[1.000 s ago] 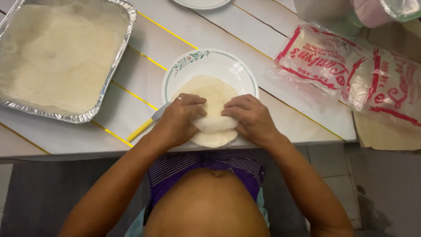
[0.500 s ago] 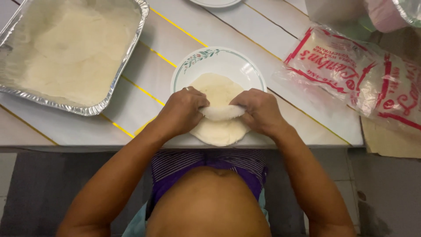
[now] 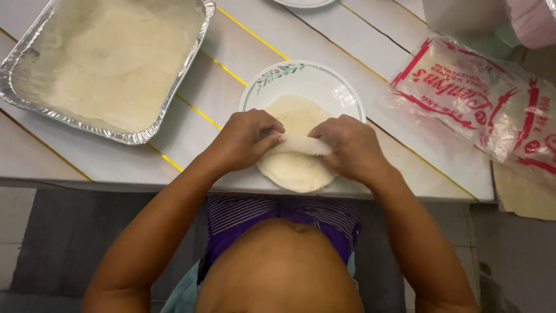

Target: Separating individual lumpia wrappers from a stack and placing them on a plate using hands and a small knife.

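A pale round wrapper (image 3: 292, 171) lies on a white plate (image 3: 324, 81) with a leaf-patterned rim, at the near edge of the table. Across its middle sits a rolled-up part of the wrapper (image 3: 301, 145). My left hand (image 3: 246, 139) pinches the roll's left end and my right hand (image 3: 347, 148) grips its right end. Both hands rest over the plate, fingers curled onto the roll.
A foil tray (image 3: 179, 87) filled with a pale flat layer stands at the far left. A clear plastic bag with red print (image 3: 486, 104) lies at the right. The table is white planks with yellow lines (image 3: 249, 29). A second plate's edge (image 3: 301, 3) shows at the top.
The wrapper went from folded under my fingers to a narrow roll held between both hands. My hands moved slightly apart along it.
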